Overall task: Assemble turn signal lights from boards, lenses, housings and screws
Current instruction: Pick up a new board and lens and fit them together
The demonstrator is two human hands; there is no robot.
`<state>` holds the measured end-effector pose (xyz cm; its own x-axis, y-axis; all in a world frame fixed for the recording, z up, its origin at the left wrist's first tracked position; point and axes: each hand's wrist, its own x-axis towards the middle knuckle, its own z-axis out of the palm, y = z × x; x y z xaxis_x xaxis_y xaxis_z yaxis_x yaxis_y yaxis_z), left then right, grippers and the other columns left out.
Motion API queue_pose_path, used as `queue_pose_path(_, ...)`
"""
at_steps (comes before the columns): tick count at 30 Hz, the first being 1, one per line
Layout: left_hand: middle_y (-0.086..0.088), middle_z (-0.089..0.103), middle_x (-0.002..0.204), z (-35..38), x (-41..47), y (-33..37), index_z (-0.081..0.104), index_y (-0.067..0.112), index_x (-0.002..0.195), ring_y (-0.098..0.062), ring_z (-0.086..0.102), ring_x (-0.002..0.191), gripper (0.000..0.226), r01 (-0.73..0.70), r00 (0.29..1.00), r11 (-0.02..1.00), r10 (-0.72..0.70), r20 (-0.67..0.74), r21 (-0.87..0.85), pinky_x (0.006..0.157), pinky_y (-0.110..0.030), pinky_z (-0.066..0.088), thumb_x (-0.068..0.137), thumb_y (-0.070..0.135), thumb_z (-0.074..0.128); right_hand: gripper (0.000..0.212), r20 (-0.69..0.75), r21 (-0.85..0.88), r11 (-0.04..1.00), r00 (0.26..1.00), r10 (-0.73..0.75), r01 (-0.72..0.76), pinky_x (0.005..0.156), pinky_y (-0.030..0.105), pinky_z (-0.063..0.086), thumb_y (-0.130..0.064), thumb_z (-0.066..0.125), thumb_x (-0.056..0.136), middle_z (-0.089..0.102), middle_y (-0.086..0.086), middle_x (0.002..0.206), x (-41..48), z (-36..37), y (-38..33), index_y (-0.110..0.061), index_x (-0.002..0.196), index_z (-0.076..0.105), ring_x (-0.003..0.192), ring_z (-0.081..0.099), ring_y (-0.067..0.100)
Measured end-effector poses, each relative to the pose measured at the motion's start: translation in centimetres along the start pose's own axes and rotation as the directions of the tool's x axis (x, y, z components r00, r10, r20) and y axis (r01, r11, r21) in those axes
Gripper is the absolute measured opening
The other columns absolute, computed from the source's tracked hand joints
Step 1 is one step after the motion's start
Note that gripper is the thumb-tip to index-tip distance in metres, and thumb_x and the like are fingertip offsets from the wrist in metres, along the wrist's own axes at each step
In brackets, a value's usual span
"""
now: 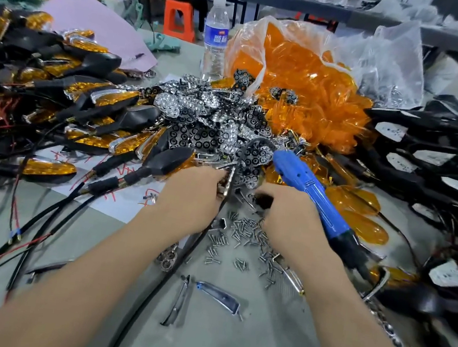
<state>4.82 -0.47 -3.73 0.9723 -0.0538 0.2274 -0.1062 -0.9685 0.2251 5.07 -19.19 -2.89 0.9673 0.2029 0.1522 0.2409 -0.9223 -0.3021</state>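
Noted small chrome part (227, 185) pinched in curled fingers of left hand (192, 194), at near edge of board heap (215, 120). Logged right hand (289, 221) just beside, fingers curled over a dark blur; hold cannot be told. Found screws (245, 232) scattered beneath both hands, blue screwdriver (308, 191) against right hand, orange lenses (296, 73) bagged behind, black housings (431, 162) piled at right.

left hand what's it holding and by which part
The left hand pinches a small metal part by its lower end; the exact hold is blurred.
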Motion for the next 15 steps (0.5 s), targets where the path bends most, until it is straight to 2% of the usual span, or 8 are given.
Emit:
queue_pose_path(3,0.0,0.071,0.113,1.2,0.1,0.5,0.066,0.022,0.118,-0.026,0.064,0.108,0.032,0.018,0.999,0.985,-0.023,-0.028,-0.17,0.082,-0.036,0.05,0.087,0.012,0.067,0.035,-0.051,0.031,0.998,0.997,0.063,-0.062,0.081,0.041,0.056,-0.008,0.056,0.094,0.077,0.0,0.098,-0.2,-0.1,0.1,-0.035,0.112,0.069,0.09,0.068,0.03)
queue_pose_path(5,-0.001,0.069,0.128,1.3,0.5,0.5,0.062,0.026,0.135,-0.026,0.064,0.113,0.055,0.062,0.997,0.951,-0.07,-0.015,-0.302,0.091,-0.035,0.053,0.083,0.008,0.07,0.027,-0.073,0.179,0.983,0.995,0.062,-0.048,0.079,0.039,0.056,-0.014,0.057,0.096,0.077,-0.001,0.096,-0.5,-0.2,0.0,-0.032,0.109,0.072,0.083,0.07,0.023)
queue_pose_path(7,0.002,0.06,0.146,1.0,1.1,0.4,0.051,0.034,0.149,-0.028,0.064,0.117,0.078,0.113,0.994,0.893,-0.103,0.047,-0.437,0.096,-0.038,0.054,0.079,0.003,0.065,0.026,-0.168,0.326,0.945,0.983,0.08,-0.021,0.067,0.032,0.051,-0.014,0.059,0.097,0.074,-0.01,0.09,-0.5,-1.3,0.3,-0.031,0.103,0.077,0.06,0.062,0.007)
queue_pose_path(8,0.002,0.056,0.15,1.0,1.3,0.4,0.047,0.035,0.152,-0.032,0.064,0.12,0.084,0.126,0.992,0.869,-0.104,0.071,-0.479,0.098,-0.042,0.054,0.077,0.001,0.063,0.031,-0.23,0.33,0.944,0.967,0.112,-0.031,0.062,0.03,0.049,-0.009,0.058,0.095,0.07,-0.012,0.089,-0.2,-2.1,1.0,-0.031,0.104,0.078,0.054,0.056,0.004)
queue_pose_path(10,0.001,0.049,0.157,1.5,1.7,0.3,0.041,0.031,0.157,-0.031,0.054,0.135,0.086,0.128,0.992,0.883,-0.106,0.073,-0.451,0.113,-0.045,0.044,0.079,0.001,0.064,0.045,-0.274,0.245,0.962,0.943,0.19,-0.122,0.066,0.032,0.052,0.001,0.056,0.088,0.071,-0.004,0.095,1.1,-3.8,3.0,-0.031,0.111,0.077,0.065,0.062,0.013)
queue_pose_path(12,0.0,0.036,0.166,2.3,2.2,0.4,0.033,0.023,0.161,-0.024,0.031,0.153,0.083,0.128,0.992,0.93,-0.119,0.048,-0.343,0.126,-0.036,0.022,0.087,0.009,0.069,0.053,-0.121,0.078,0.967,0.96,0.252,-0.244,0.083,0.036,0.057,0.004,0.055,0.086,0.075,0.005,0.115,2.8,-5.2,5.3,-0.03,0.122,0.073,0.094,0.069,0.028)
queue_pose_path(13,0.0,0.031,0.168,2.6,2.6,0.6,0.03,0.02,0.162,-0.022,0.023,0.156,0.083,0.13,0.992,0.941,-0.125,0.034,-0.313,0.127,-0.033,0.015,0.089,0.013,0.07,0.053,0.004,-0.013,0.96,0.96,0.279,-0.279,0.081,0.034,0.055,0.002,0.055,0.089,0.073,0.007,0.121,3.4,-5.5,6.0,-0.029,0.128,0.07,0.099,0.067,0.029)
queue_pose_path(15,-0.002,0.031,0.168,3.0,3.3,1.3,0.029,0.017,0.162,-0.021,0.021,0.156,0.083,0.12,0.992,0.944,-0.123,0.01,-0.308,0.127,-0.033,0.013,0.089,0.014,0.068,0.056,0.188,-0.113,0.955,0.938,0.291,-0.274,0.063,0.024,0.047,0.002,0.052,0.094,0.07,0.006,0.12,4.2,-5.8,7.3,-0.031,0.136,0.065,0.08,0.061,0.019)
